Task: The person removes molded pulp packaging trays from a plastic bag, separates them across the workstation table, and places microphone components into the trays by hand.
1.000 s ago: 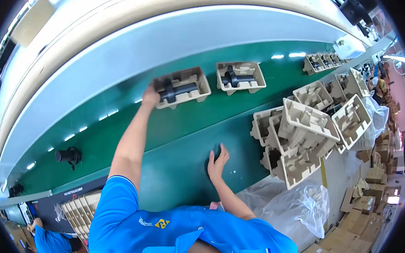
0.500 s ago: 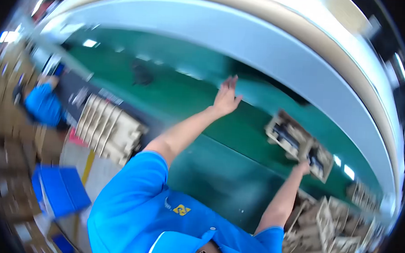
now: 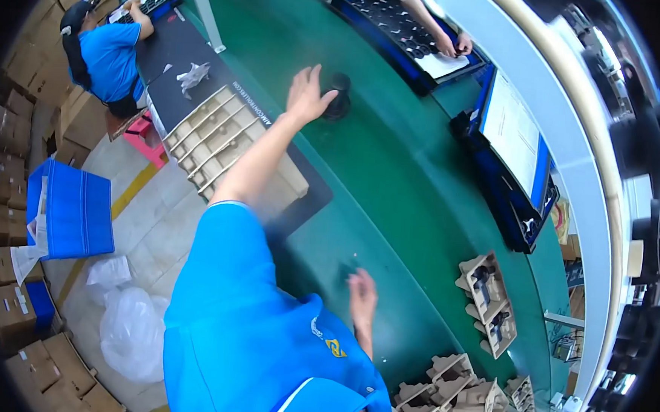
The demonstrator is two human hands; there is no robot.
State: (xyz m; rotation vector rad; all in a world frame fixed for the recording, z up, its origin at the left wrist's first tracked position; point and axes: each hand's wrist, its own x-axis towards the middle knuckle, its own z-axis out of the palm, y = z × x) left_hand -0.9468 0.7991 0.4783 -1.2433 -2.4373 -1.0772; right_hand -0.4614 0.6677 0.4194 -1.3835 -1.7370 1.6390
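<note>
Black part (image 3: 339, 101) just beside outstretched left hand (image 3: 306, 99), spread wide; right hand (image 3: 363, 300) held low, loosely uncurled.

Single head-worn view, facing forward and down, near the green bench (image 3: 408, 316)

Long green bench (image 3: 420, 211) running diagonally, surface faintly glossy; grey upright post (image 3: 204, 9) near far end. Pale frame (image 3: 535, 67) along right side, bowed by lens. Left of bench: pale slab floor (image 3: 154, 233) crossed by yellow line (image 3: 134, 190); blue bin (image 3: 80, 213), pink stool (image 3: 146, 140), clear plastic bag (image 3: 133, 337). Cardboard boxes (image 3: 4, 152) stacked along left edge.
</note>
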